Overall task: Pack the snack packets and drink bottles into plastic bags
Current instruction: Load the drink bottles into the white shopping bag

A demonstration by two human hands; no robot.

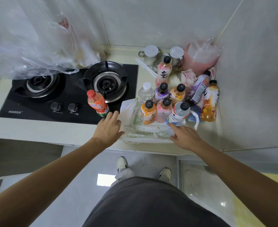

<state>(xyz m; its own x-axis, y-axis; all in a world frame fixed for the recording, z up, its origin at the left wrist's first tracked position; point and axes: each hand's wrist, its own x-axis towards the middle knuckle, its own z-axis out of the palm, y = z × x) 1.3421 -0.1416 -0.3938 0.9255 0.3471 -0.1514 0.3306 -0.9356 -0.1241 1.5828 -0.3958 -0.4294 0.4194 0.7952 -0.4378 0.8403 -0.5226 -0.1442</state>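
A white plastic bag (144, 131) with green print lies flat on the counter's front edge. My left hand (109, 126) rests on its left edge with fingers spread. My right hand (184, 136) touches its right edge, fingers fairly straight. Just behind the bag stand several drink bottles (163, 97) with black caps, in orange, pink, purple and clear. An orange soda bottle (97, 103) with a red cap stands on the stove beside my left hand. A purple bottle (199, 87) leans against the others. No snack packets can be made out.
A black two-burner gas stove (36, 105) fills the counter's left. A big clear plastic bag (28, 51) hangs over it. Two lidded jars (150, 54), a white knife (145, 67), a pink jug (198, 58) and a cloth (188, 76) crowd the back corner by the tiled wall.
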